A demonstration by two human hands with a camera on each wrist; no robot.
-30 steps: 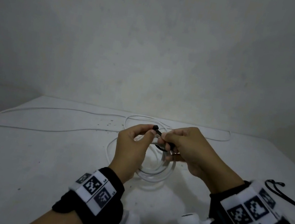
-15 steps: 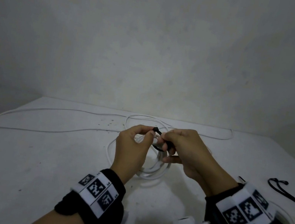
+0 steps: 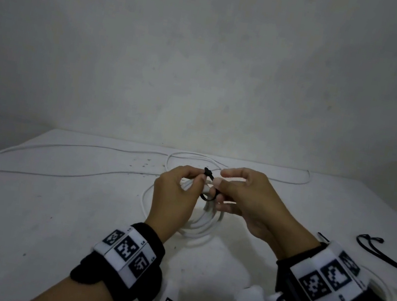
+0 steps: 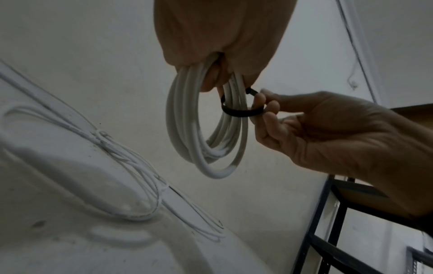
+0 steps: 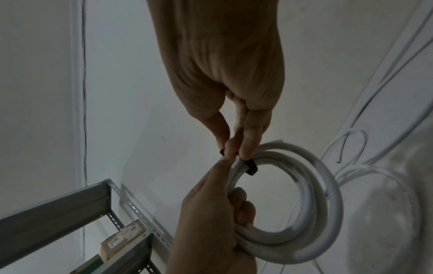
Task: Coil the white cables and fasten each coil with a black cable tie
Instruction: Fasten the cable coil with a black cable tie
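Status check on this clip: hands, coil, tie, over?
Left hand grips the white coil. Right hand pinches the black cable tie, looped round the coil. Nothing in the way.

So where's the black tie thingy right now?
The black cable tie is looped around the white cable coil, held up above the table between both hands: the left hand grips the coil, the right hand pinches the tie.

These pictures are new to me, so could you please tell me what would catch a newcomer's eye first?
Above the middle of the white table, the left hand grips a white cable coil while the right hand pinches a black cable tie looped round it. More loose white cable trails leftward behind the hands.
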